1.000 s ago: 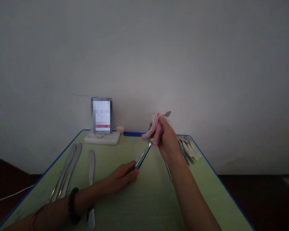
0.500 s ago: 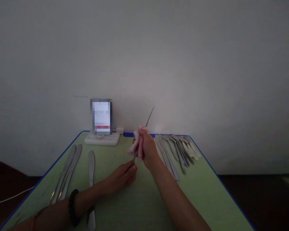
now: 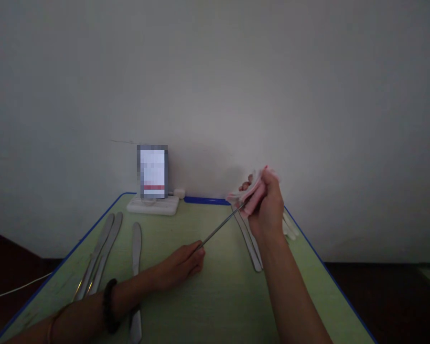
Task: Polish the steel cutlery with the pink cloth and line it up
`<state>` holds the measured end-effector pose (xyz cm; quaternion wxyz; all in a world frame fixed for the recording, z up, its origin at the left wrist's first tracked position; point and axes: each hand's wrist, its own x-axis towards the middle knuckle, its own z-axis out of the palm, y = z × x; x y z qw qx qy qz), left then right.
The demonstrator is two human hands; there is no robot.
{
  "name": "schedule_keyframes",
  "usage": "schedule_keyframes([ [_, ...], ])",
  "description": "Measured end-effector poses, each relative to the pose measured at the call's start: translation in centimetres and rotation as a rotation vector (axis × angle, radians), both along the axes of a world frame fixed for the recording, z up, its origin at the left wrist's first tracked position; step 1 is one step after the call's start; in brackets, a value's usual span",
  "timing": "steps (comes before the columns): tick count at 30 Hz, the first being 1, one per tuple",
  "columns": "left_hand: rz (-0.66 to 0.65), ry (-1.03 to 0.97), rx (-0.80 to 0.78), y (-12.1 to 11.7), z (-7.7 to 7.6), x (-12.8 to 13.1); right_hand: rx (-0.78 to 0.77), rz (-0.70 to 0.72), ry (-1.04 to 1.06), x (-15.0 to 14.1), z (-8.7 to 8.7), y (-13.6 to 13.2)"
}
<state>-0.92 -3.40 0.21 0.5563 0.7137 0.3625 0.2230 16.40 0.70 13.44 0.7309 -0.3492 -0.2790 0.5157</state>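
My left hand (image 3: 184, 263) is closed on the near end of a metal table knife (image 3: 220, 230), seen almost edge-on and slanting up to the right above the table. A folded pink and white cloth (image 3: 254, 196) is bunched in my right hand (image 3: 271, 210). The knife's far end runs into the cloth and is hidden there. Beneath my left forearm lies another table knife (image 3: 136, 243). Below my right hand are two more knives (image 3: 249, 241), partly covered by the hand.
Two table knives (image 3: 102, 253) lie side by side at the table's left. A screen (image 3: 152, 172) with a blurred display stands on a white base (image 3: 154, 206) at the back. White handles (image 3: 290, 227) show at the right edge. A grey wall (image 3: 215, 95) rises behind the table (image 3: 200, 310).
My right hand has moved right with the cloth, toward the knife's far end. The knife now leans further right. My left hand has stayed nearly in place. The spoons at right are now hidden.
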Motion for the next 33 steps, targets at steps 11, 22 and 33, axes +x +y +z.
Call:
schedule_keyframes([
  [11, 0.052, -0.092, -0.055, -0.1, -0.1, 0.4, -0.132, 0.169, -0.009, -4.2, -4.3, 0.5],
  [22, 0.053, -0.13, -0.047, 0.0, -0.6, 0.3, -0.076, 0.141, 0.03, -2.1, -2.6, 0.5],
  [33, 0.121, -0.146, -0.081, 0.0, -0.9, 0.6, -0.151, 0.194, 0.044, -3.5, -4.3, 0.6],
])
